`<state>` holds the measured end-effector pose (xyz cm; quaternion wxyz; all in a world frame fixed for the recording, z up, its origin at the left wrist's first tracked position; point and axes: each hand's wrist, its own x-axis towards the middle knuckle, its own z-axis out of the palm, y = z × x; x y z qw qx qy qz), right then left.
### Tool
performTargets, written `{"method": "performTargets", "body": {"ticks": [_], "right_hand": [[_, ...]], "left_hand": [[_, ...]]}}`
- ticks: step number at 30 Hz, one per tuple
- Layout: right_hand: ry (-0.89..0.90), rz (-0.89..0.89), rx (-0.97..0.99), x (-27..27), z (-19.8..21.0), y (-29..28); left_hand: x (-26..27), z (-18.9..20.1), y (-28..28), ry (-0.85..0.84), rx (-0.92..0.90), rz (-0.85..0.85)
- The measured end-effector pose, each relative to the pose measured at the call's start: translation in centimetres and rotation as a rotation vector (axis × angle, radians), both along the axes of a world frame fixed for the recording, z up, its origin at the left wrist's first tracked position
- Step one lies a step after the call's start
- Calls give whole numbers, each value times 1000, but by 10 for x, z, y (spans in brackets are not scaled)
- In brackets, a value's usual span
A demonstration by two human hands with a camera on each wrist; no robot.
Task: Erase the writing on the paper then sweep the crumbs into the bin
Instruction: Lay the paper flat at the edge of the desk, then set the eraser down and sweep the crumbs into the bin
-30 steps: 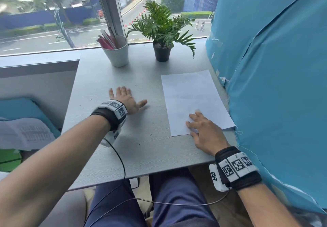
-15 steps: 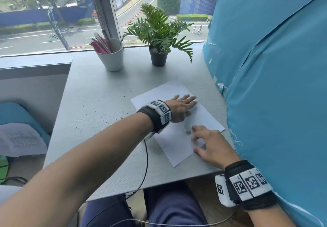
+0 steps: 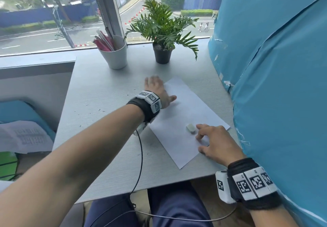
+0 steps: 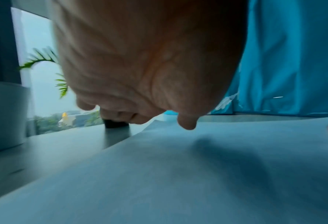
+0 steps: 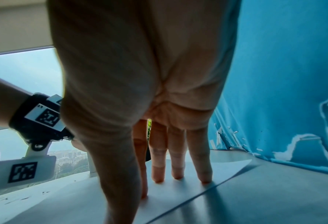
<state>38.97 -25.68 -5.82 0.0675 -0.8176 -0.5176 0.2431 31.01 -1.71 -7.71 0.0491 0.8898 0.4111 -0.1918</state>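
A white sheet of paper (image 3: 187, 113) lies slanted on the grey table (image 3: 109, 149), and I see no writing on it. A small white eraser (image 3: 190, 127) lies loose on the paper, just left of my right hand's fingertips. My right hand (image 3: 210, 138) presses the sheet's near right part with straight fingers (image 5: 177, 169). My left hand (image 3: 155, 87) is motion-blurred and flat, palm down, over the paper's far left edge; it holds nothing. Dark eraser crumbs (image 3: 99, 110) are scattered on the table left of the paper. The left wrist view shows the paper (image 4: 178, 174) under the palm.
A white cup of pens (image 3: 115, 55) and a potted plant (image 3: 161, 32) stand at the back by the window. A blue plastic sheet (image 3: 274, 85) walls off the right side. Left of the table lie a printed paper (image 3: 26, 136) and something green (image 3: 7, 161).
My left hand came from the bare table onto the paper, then swept to its far left edge. The paper turned to a slant. The eraser now lies uncovered beside my right fingers.
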Motion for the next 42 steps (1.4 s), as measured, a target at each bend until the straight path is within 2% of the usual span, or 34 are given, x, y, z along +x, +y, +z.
{"method": "performTargets", "body": {"ticks": [3, 5, 8, 12, 17, 23, 27, 30, 32, 33, 36, 38, 40, 42], "right_hand": [[0, -15, -10, -2, 2, 1], [-5, -15, -20, -3, 4, 1], [-10, -9, -30, -4, 5, 1], [-3, -34, -37, -5, 5, 2], [9, -100, -7, -10, 3, 2], [-7, -167, 7, -10, 0, 6], [-85, -184, 0, -4, 0, 11], [-145, -208, -4, 2, -2, 14], [-149, -248, 12, 2, -6, 13], [-151, -260, 34, 2, -10, 12], [-147, -241, 135, -1, -24, 2], [-136, -179, 113, -5, -32, -5], [-128, -131, 85, -7, -37, -10], [-133, -111, 114, -9, -37, -15]], "left_hand": [[24, 1, -26, -152, -141, -369], [42, -4, -40, -134, -245, -458], [53, -16, -34, -137, -285, -358], [33, -22, 7, -174, -239, -192], [-31, -24, 42, -183, -226, -95], [-104, -26, 34, -165, -231, 6], [-132, -14, 19, -96, -234, 126], [-137, 5, -2, 89, -151, 169], [-135, 20, -22, 156, -30, 104], [-133, 24, -35, 108, -6, 30], [-130, 19, -82, -122, -175, -391], [-134, 5, -105, -137, -311, -583], [-141, -12, -102, -100, -319, -619], [-150, -17, -82, -83, -269, -570]]}}
